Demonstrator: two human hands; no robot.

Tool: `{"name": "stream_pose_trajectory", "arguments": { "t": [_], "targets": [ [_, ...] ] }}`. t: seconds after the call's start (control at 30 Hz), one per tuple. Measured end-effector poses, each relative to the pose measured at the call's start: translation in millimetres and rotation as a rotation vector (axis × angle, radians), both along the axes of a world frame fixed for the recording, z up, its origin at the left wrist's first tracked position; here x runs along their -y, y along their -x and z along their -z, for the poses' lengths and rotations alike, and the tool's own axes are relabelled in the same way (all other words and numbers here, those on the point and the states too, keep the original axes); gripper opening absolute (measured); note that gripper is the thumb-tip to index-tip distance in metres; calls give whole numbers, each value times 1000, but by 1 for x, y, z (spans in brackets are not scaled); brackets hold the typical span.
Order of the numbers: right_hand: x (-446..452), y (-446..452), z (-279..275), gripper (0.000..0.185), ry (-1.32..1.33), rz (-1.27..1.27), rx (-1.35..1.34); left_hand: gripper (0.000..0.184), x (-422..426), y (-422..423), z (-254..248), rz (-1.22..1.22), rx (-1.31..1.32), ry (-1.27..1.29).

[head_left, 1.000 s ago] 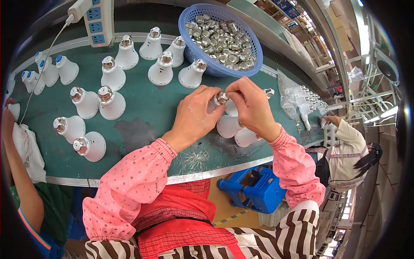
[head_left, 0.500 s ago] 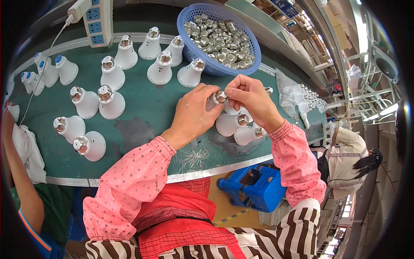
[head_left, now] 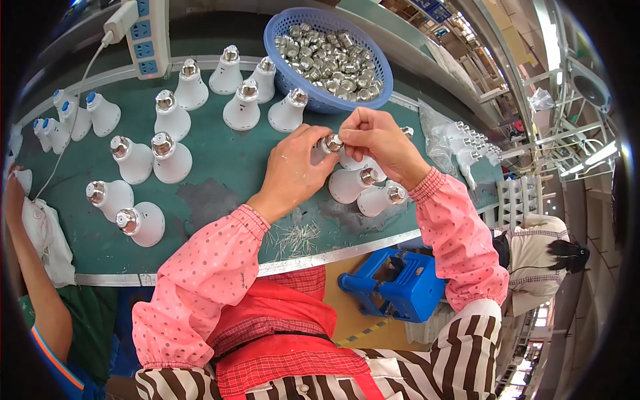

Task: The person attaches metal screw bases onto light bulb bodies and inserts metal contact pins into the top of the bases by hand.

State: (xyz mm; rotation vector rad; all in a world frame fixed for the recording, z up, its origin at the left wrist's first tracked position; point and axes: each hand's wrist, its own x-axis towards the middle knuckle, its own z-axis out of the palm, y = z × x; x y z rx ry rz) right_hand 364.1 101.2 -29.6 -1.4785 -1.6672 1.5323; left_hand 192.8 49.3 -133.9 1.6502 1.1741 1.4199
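Observation:
My left hand (head_left: 290,170) is wrapped round a white LED bulb, its metal screw cap (head_left: 331,143) showing between thumb and fingers and pointing right. At the tip of that cap, my right hand (head_left: 383,143) has thumb and forefinger pinched together; anything between them is too small to make out. Just below the hands stand a capped bulb (head_left: 350,186) and another, tilted bulb (head_left: 381,200), with one more partly hidden behind my right hand. Thin wire clippings (head_left: 295,240) lie scattered on the green table (head_left: 267,257) under my left wrist.
A blue basket (head_left: 313,99) full of metal caps stands at the back. Several capped bulbs (head_left: 172,163) occupy the left, beside blue-tipped ones (head_left: 103,115). A power strip (head_left: 143,40), a plastic bag (head_left: 437,140), a blue stool (head_left: 407,287) and another person's arm (head_left: 50,307) surround the table.
The view has shifted slightly. Both hands keep the bulb between them, with my right fingers still pinched at the cap's tip.

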Motion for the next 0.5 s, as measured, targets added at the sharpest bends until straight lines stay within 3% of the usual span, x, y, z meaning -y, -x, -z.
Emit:
{"name": "stream_pose_trajectory", "arguments": {
  "t": [0.23, 0.37, 0.5],
  "targets": [
    [56, 2, -16, 11, -499, 37, 286, 38, -6, -1, 10, 27, 36, -57],
    [118, 0, 17, 6, -697, -276, 413, 40, -4, -3, 12, 103, 48, -16],
    [143, -1, 52, 12, -838, -389, 472, 41, -4, -3, 17, 176, 95, 34]
  ]
}}
